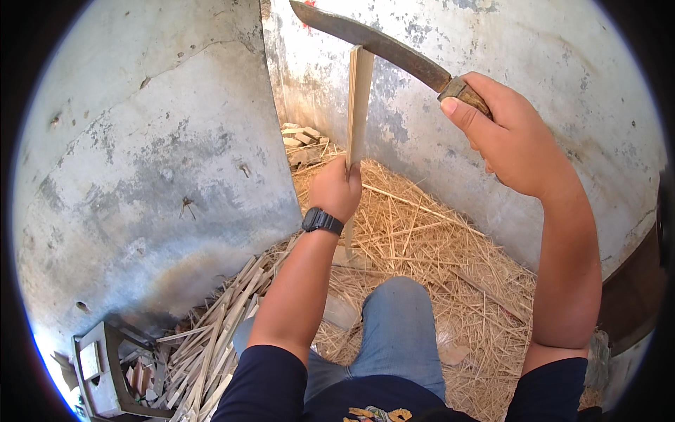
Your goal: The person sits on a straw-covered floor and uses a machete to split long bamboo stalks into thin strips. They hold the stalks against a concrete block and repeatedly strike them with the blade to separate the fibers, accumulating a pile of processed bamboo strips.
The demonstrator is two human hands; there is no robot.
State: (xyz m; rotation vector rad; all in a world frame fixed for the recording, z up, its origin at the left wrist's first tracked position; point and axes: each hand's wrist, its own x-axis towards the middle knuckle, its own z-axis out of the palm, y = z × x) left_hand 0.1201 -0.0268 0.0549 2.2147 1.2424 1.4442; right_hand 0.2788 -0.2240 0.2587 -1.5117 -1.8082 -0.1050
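My left hand point(336, 188) is closed around the lower part of an upright, narrow wooden board point(357, 105), pale and thin, with its top end raised. A machete point(394, 50) with a dark, worn blade and a wooden handle is gripped in my right hand point(517, 130), higher and to the right. Its blade slants up to the left and lies across the board's top end, seemingly touching it. My left fingers are partly hidden behind the board.
Split wood strips point(218, 316) are heaped at the lower left, beside a grey frame-like box point(105, 380) holding broken pieces. Straw-like shavings point(415, 225) cover the floor. Weathered walls point(169, 162) meet in a corner, where some rubble point(302, 137) lies.
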